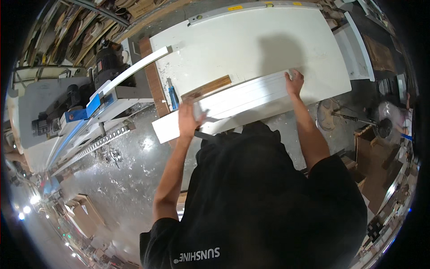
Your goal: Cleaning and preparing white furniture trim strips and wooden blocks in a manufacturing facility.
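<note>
As I look down through the head camera, the biggest thing I see is the white worktop (251, 45), a wide board that fills the upper middle of the view. Along its far edge lies a long spirit level (251, 9) with yellow marks. Left of the worktop stands a panel saw (89, 112) with a white and blue rail that runs toward the lower left, and a dark motor sits behind it. The concrete floor (130, 179) below is covered with white chips and dust.

Along the near edge of the worktop lies a long white moulding strip (242, 101), with grooves along its length. Its left end reaches past the near left corner of the worktop and hangs over the floor. My left hand (190, 119) grips this strip near its left end, with the fingers closed around its edge. My right hand (294, 82) holds the right end of the same strip; the fingers are curled over the end and pressed on it.

Just beyond the strip, near the left edge of the worktop, a small brown wooden block (208, 87) lies flat, and it touches the strip or lies just beside it; I cannot tell which. A blue tool handle (173, 96) rests at the left edge.
</note>
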Demonstrator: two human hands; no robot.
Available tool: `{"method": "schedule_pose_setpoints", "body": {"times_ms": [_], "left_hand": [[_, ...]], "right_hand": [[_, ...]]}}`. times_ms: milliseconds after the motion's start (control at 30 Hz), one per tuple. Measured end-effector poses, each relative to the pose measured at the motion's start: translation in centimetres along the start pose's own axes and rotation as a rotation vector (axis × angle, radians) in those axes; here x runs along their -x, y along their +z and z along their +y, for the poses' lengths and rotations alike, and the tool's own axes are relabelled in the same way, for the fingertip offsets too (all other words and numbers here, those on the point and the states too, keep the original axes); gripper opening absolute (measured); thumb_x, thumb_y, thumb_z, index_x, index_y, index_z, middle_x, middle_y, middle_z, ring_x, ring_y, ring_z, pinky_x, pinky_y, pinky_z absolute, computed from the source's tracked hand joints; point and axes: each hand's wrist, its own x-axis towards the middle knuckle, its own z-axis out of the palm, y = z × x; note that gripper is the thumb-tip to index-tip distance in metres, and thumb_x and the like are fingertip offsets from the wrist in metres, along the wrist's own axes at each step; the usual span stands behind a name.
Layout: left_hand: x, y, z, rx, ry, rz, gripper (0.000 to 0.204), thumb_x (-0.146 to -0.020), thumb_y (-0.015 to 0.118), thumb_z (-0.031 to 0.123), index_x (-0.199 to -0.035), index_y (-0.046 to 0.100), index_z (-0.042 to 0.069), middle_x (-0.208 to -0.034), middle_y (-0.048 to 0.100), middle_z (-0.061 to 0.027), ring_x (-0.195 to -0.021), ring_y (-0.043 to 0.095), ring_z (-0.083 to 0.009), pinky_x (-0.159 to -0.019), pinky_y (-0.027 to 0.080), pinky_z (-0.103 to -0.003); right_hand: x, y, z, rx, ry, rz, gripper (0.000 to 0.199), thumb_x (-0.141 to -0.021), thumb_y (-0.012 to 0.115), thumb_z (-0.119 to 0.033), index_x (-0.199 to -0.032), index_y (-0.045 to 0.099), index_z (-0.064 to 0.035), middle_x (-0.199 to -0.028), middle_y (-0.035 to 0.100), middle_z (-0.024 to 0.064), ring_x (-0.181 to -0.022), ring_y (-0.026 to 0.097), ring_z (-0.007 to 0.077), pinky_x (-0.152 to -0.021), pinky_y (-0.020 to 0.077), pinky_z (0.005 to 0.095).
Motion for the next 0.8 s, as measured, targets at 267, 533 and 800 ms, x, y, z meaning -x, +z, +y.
{"method": "schedule_pose_setpoints", "body": {"times_ms": [267,533,800], "left_hand": [[-8.6,5.1,14.4,-0.217,0.154,-0.597,0.149,-0.063,0.095,0.068,-0.173,0.015,0.009,-0.175,0.023,-0.0267,-0.163,0.021,-0.0455,-0.136,0.015,-0.053],[-9.8,7.4,15.8,-0.266,0.219,-0.563,0.152,-0.060,0.102,0.047,-0.175,0.008,0.017,-0.159,0.040,-0.0309,-0.151,0.035,-0.0530,-0.129,0.022,-0.065],[-9.5,8.1,16.0,-0.297,0.196,-0.615,0.149,-0.062,0.102,0.042,-0.174,0.008,0.012,-0.152,0.042,-0.0334,-0.143,0.040,-0.0518,-0.122,0.029,-0.066]], "right_hand": [[8.3,-7.8,-1.8,-0.176,0.064,0.091,0.034,-0.093,0.082,-0.020,-0.119,0.072,-0.0024,-0.115,0.070,0.0148,-0.119,0.063,0.0352,-0.105,0.0495,0.0454],[16.5,-13.6,2.2,-0.236,0.288,-0.069,0.031,-0.093,0.079,-0.018,-0.121,0.072,-0.0052,-0.114,0.070,0.0159,-0.107,0.068,0.0331,-0.094,0.0555,0.0454],[19.6,-13.2,3.3,-0.364,0.393,-0.308,0.042,-0.094,0.083,-0.021,-0.129,0.068,-0.0031,-0.121,0.072,0.0127,-0.105,0.073,0.0280,-0.094,0.0589,0.0411]]}}
